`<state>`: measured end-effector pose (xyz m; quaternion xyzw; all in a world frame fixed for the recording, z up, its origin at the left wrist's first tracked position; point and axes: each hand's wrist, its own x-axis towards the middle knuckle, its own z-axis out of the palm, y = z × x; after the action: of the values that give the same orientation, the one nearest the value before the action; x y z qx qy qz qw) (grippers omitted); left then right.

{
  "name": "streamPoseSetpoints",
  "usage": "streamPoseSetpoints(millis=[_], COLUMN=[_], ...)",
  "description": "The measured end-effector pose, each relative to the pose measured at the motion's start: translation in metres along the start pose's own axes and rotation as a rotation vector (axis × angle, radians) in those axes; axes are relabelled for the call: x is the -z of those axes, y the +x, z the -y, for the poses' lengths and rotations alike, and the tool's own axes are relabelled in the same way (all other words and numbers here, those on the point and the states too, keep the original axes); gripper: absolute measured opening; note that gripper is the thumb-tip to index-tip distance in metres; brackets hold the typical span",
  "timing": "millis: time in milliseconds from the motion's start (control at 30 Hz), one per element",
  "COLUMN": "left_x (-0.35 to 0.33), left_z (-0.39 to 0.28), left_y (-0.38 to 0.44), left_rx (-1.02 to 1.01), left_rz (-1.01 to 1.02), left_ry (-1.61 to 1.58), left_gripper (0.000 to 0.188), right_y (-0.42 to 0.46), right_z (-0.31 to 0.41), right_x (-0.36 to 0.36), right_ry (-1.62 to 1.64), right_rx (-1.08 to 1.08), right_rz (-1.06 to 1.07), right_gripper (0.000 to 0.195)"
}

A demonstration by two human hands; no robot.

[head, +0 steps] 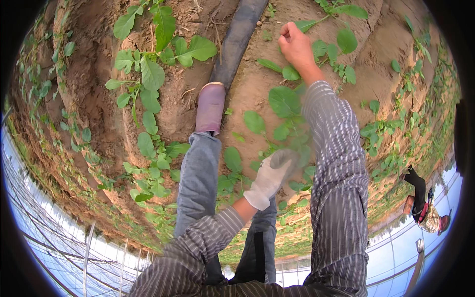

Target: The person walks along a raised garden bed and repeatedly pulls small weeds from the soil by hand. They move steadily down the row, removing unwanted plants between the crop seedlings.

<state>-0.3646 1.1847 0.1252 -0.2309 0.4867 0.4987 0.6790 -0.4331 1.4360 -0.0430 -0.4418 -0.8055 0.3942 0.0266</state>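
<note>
My right hand (297, 48) is bare and reaches out over the soil beside a leafy green seedling (332, 50). Its fingers are curled in, and nothing shows in them. On my left hand (272, 174) is a white knit glove with a grey coated part. This hand is blurred among the leaves of another broad-leaved plant (284, 102) between my legs and right sleeve; its fingertips and anything in them cannot be made out.
A dark flat hose (241, 41) runs along the soil past my purple boot (211, 107). Lobed-leaf plants (148, 70) grow in a row to the left. Far right, another person (425, 208) stands in the field. Metal frame poles (89, 248) rise at lower left.
</note>
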Motion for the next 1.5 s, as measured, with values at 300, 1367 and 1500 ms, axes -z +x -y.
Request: streamPoseSetpoints(millis=[300, 1367, 1500], left_x=[0.000, 0.031, 0.026], left_z=[-0.019, -0.036, -0.047], left_y=[-0.004, -0.001, -0.004], left_rx=[0.011, -0.346, -0.324], left_rz=[-0.077, -0.380, -0.403], left_ry=[-0.028, -0.329, -0.338], left_gripper=[0.022, 0.027, 0.027], right_y=[0.020, -0.162, -0.165], right_z=[-0.002, 0.021, 0.014], right_x=[-0.041, -0.166, -0.165], right_ry=[-0.441, -0.543, -0.499], right_rx=[0.000, 0.563, 0.512], right_rz=[0.177, 0.744, 0.718], right_gripper=[0.025, 0.013, 0.012])
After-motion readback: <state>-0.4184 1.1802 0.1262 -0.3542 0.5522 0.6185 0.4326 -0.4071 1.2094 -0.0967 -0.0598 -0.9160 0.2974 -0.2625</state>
